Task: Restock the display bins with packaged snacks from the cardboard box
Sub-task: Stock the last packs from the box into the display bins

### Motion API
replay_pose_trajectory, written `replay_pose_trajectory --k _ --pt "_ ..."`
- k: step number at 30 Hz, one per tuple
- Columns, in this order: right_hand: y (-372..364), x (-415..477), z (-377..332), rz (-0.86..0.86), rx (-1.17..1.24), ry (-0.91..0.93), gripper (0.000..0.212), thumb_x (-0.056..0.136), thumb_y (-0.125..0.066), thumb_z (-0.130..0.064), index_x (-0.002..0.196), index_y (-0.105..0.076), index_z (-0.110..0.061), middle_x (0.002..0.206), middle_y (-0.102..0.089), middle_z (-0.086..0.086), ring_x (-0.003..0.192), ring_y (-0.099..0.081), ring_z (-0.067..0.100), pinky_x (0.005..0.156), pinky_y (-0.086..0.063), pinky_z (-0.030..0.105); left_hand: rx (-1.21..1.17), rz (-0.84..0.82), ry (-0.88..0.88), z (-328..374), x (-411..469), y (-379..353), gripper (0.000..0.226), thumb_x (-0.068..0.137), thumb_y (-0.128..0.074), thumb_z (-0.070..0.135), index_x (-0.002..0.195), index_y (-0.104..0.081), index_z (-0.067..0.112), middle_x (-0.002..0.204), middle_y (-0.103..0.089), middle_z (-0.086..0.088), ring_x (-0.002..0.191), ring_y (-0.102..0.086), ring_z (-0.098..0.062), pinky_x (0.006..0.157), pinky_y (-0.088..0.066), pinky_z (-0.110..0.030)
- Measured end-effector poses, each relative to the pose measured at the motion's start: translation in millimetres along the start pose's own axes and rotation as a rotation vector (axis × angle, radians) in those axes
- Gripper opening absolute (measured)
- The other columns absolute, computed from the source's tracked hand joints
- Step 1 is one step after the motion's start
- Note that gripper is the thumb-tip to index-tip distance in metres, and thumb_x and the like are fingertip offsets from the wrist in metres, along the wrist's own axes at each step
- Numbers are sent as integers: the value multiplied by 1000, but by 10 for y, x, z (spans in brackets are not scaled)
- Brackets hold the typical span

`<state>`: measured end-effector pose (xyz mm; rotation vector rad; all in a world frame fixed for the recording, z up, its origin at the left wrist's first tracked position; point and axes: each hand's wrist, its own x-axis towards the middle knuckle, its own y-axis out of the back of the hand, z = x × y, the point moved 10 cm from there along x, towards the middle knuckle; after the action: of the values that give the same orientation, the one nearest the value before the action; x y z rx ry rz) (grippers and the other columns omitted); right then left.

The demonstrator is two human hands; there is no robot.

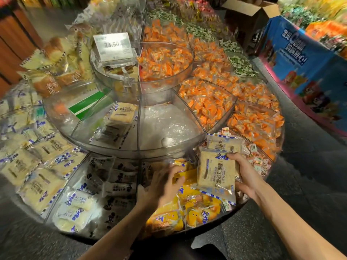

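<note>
Clear tiered bins (131, 151) w/ orange packs (206, 102) ahead of us, cardboard box (249, 14) far back; our right hand (246, 175) fingers grip a bread pack (216, 173), left hand (163, 186) fingers loose on yellow packs (199, 209).

— How many hands are in view?
— Two: the left hand (165, 184) and the right hand (246, 177).
— And beige packets near them?
— The right hand holds one beige packet (216, 175). A second beige packet (223, 143) lies just behind it, near the front edge of the display stand (131, 152).
— How many levels does the stand have?
— Three, one above another.
— Price signs?
— One price sign (112, 46), on the highest level.
— Boxes?
— One cardboard box (249, 14), open, beyond the far edge.
— The yellow packets (202, 212)?
— At least four at the front edge; some are covered, so I cannot give the exact number. The small orange packets (165, 61) are too many to count.
</note>
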<state>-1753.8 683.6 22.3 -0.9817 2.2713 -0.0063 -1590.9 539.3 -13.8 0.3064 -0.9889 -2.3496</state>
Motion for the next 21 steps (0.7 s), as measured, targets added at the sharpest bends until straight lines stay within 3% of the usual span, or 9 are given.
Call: replay_pose_trajectory --k 2,4,6,9,12,13,16,19,21 --pt "-142 26 -35 -37 -42 6 25 102 -43 -22 111 -66 -17 106 -77 7 89 -75 17 82 -51 41 -319 36 103 74 83 288 23 100 -58 31 120 -65 22 112 -70 1 97 -65 -8 83 -51 -25" --pt "-331 67 -53 -71 -89 8 24 101 -45 -23 110 -66 -18 107 -77 5 91 -74 15 83 -50 39 -497 -30 151 233 135 464 20 100 -55 29 120 -57 23 102 -68 4 89 -68 -10 69 -55 -25" --pt "-600 86 -77 -122 -127 12 21 100 -48 -23 111 -65 -19 101 -78 1 93 -73 13 78 -49 37 -600 -99 149 345 161 608 38 95 -58 32 129 -46 21 101 -65 8 84 -69 -4 64 -56 -21" --pt "-1048 120 -62 -217 -158 30 31 93 -57 -19 122 -63 -11 107 -76 6 97 -74 19 76 -57 35 -646 -132 195 224 154 826 66 89 -69 28 143 -33 15 96 -69 -4 74 -69 1 63 -53 -17" --pt "-1460 140 1 -305 -186 35 52 81 -69 -20 130 -60 -9 113 -75 7 105 -72 22 93 -56 42 -694 -148 237 3 90 1052 77 84 -76 10 147 -31 15 108 -71 -10 92 -72 -14 80 -59 -28" --pt "-1590 138 20 -321 -196 31 49 82 -71 -18 129 -59 -10 107 -77 3 101 -73 17 89 -57 38 -706 -149 257 -98 63 1142 79 82 -77 5 147 -33 13 112 -71 -9 97 -72 -16 84 -58 -29" --pt "-1881 183 86 -338 -223 25 29 89 -67 -5 115 -59 -15 87 -78 -6 79 -74 4 61 -57 19 -692 -179 256 -324 -34 1397 64 82 -75 -2 139 -45 4 118 -70 -16 103 -71 -18 88 -58 -31" --pt "-2193 267 194 -347 -263 28 47 81 -73 -9 125 -56 -10 104 -77 4 98 -74 17 73 -58 26 -658 -185 263 -604 -102 1647 47 83 -76 0 124 -56 12 115 -71 -18 104 -70 -27 97 -54 -45" --pt "-2383 315 312 -342 -281 19 54 78 -76 -11 128 -55 -9 106 -77 6 100 -73 18 75 -58 26 -602 -201 243 -791 -119 1811 39 82 -80 10 116 -64 17 105 -74 -7 94 -70 -17 90 -55 -43"
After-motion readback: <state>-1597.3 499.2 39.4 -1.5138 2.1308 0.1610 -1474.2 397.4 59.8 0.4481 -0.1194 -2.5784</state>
